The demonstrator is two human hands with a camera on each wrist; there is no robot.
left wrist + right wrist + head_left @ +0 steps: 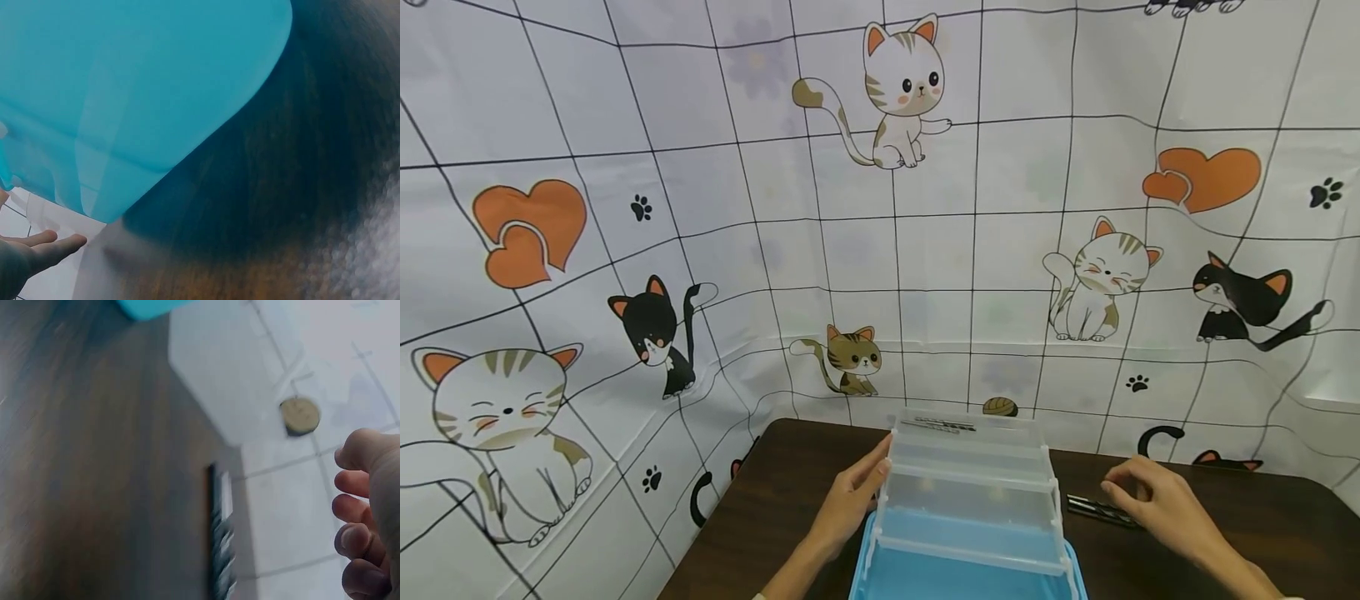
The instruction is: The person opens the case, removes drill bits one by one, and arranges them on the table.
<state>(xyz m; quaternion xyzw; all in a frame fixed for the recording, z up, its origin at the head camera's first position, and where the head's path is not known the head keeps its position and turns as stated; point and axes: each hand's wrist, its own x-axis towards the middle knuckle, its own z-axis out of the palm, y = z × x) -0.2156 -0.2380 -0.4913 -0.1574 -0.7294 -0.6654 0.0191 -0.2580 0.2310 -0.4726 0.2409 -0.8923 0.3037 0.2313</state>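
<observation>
Right grip hangs empty, fingers loosely curled, near the dark, shiny metal drill bits on the dark-brown wooden desk. My left grip rests straight-fingered at the edge of the translucent plastic tiered trays, unfolded over a blue plastic box; I take it as steadying them. Thin metal bits lie in the farthest tray, so I judge stowing is in hand; next calls for lowering my right fingertips onto a thick bit. Left wrist shows me the box's broad outer wall, which the head view barely catches; right wrist shows spiral flutes, but no thin bits.
</observation>
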